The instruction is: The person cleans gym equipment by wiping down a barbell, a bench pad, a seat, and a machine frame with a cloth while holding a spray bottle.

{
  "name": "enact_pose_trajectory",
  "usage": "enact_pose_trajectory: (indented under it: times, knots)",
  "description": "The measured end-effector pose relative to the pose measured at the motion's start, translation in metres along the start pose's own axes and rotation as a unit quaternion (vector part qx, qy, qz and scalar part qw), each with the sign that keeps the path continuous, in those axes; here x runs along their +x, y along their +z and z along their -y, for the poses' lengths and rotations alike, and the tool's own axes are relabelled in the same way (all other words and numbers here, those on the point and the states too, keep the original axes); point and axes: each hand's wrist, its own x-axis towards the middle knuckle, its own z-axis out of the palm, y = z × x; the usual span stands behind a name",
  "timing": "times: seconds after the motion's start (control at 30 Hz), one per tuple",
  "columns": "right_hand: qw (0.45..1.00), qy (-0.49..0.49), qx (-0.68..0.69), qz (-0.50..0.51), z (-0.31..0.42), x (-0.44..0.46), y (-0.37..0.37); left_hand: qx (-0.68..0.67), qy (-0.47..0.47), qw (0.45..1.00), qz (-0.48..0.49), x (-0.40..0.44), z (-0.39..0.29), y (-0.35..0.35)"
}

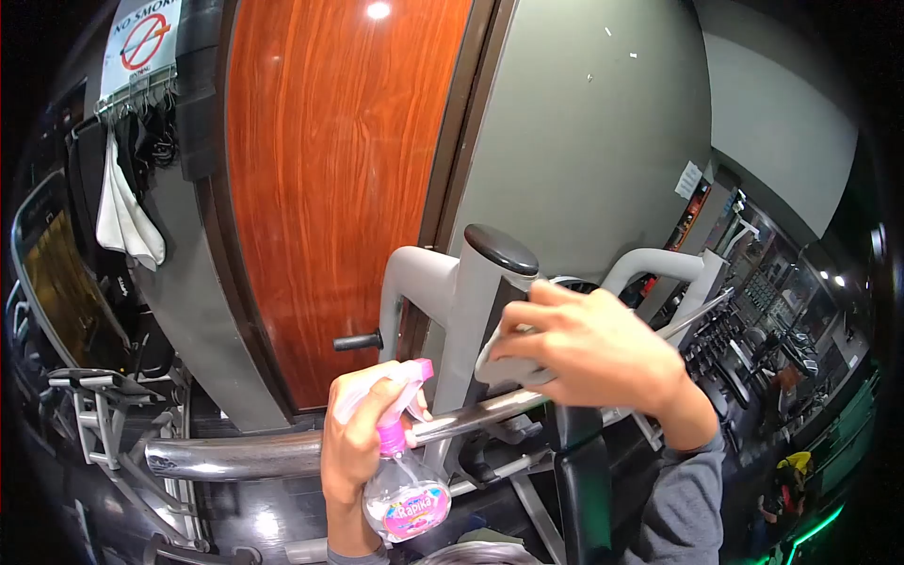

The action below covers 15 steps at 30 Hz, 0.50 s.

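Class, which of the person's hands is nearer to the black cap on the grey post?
Right. The right hand, holding a cloth, is just below the black cap and rightward; the left hand, gripping the spray bottle, is farther down and to the left.

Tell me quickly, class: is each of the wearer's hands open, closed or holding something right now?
Left hand: closed around the spray bottle.
Right hand: closed, holding a grey cloth.

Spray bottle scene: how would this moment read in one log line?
left grip: holding spray bottle; right grip: holding grey cloth; metal bar: behind left grip
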Motion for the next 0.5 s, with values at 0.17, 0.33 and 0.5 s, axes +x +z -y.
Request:
enact_pose_trajectory:
  times: [0.17, 0.33, 0.5]
  knots:
    - [0.949, -0.05, 0.242, -0.195, -0.061, -0.027, 0.016, -0.003, -0.003, 0.999, -0.052, 0.012, -0.019, 0.02]
    - [0.898, -0.057, 0.346, -0.268, -0.127, -0.031, 0.043, 0.102, 0.008, 0.994, -0.028, 0.055, -0.063, 0.046]
    - [0.882, -0.089, 0.385, -0.256, -0.171, -0.018, 0.057, 0.231, -0.002, 0.973, -0.021, 0.105, -0.086, 0.06]
